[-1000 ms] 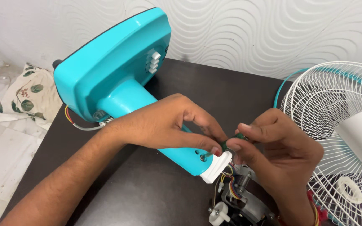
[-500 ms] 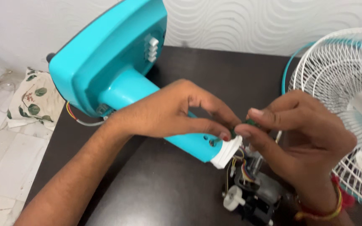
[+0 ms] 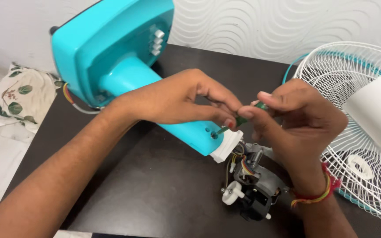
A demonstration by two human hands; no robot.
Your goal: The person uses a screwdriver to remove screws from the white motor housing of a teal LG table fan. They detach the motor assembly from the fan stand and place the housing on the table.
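Pinching a small green-handled screwdriver (image 3: 243,118) between them, both hands meet right over the end of the turquoise fan stand (image 3: 186,132). The left hand (image 3: 186,99) lies across the stand's neck, thumb and forefinger closed on the lower part of the tool near its metal shaft. The right hand (image 3: 300,119) comes in from the other side, fingertips curled tight round the top of the green handle. The screwdriver is tilted, its tip sitting at a screw hole (image 3: 214,135) on the stand's side, just beside the white collar (image 3: 225,147) that caps the neck. Below that collar the bare fan motor (image 3: 254,189) rests on the dark table (image 3: 155,194), coloured wires running up from it into the neck. The stand's broad base (image 3: 106,44) tips up at the far left, white push buttons on its face. Off to the right a white wire fan guard (image 3: 349,88) lies flat with a white blade piece (image 3: 378,110) over it. A red and yellow thread sits on the right wrist. A leaf-print cloth (image 3: 12,97) lies on the floor, left.
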